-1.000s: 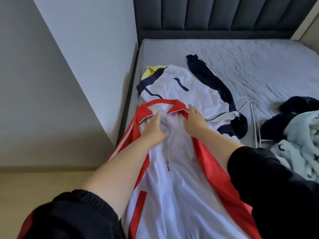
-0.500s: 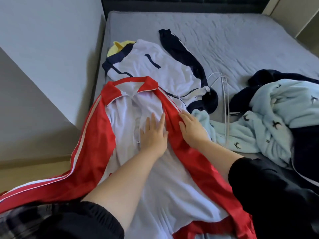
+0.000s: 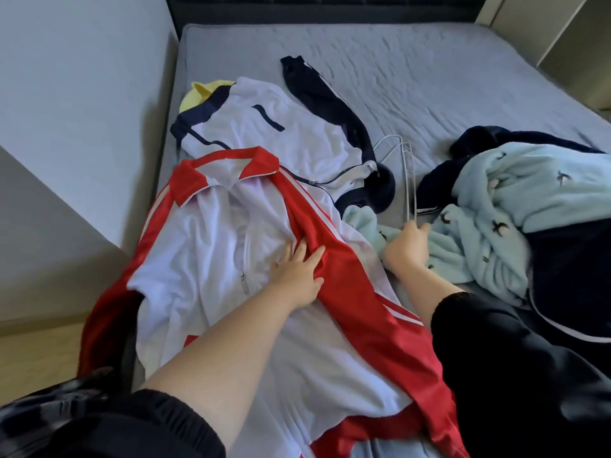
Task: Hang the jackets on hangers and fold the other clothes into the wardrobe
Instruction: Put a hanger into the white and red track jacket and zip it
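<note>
The red-and-white jacket (image 3: 205, 246) is spread front-up on the near left part of the bed (image 3: 429, 77), its zip closed and its red collar turned toward the headboard. It is pinned at the chest by the left hand (image 3: 297, 269), which is laid flat with straight, spread fingers where the red sleeve meets the white front. Just beside the jacket's right sleeve, the near end of the white wire hangers (image 3: 407, 180) is gripped by the right hand (image 3: 408, 247), its fingers curled round the wire.

The step in hand is judged to be the fetching of a hanger for this jacket. For the next move, one hanger must be separated from the bundle and freed from the light blue fleece (image 3: 489, 200) it lies against. The collar must then be opened so that the hanger can be slid into the shoulders.

Beyond the collar a navy-and-white jacket (image 3: 264, 133) is left waiting, not yet hung.
</note>
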